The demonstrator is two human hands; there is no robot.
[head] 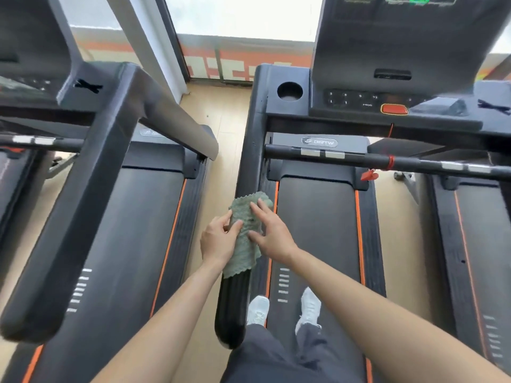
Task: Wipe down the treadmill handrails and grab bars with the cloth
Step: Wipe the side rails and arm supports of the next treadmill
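A green cloth point(246, 244) is draped over the left black handrail point(231, 308) of the treadmill I stand on. My left hand point(217, 239) grips the cloth from the rail's left side, thumb on top. From the right, my right hand point(272, 230) presses on the cloth with fingers spread. The rail's rounded near end shows bare below the cloth. A horizontal grab bar point(359, 157) with silver sensor plates crosses in front of the console.
The console point(387, 78) with a red stop button point(394, 109) and a cup holder point(289, 91) stands ahead. A red safety clip point(369, 175) hangs from the bar. Another treadmill's handrail point(69, 217) runs to the left across a narrow floor gap. My white shoes stand on the belt point(318, 230).
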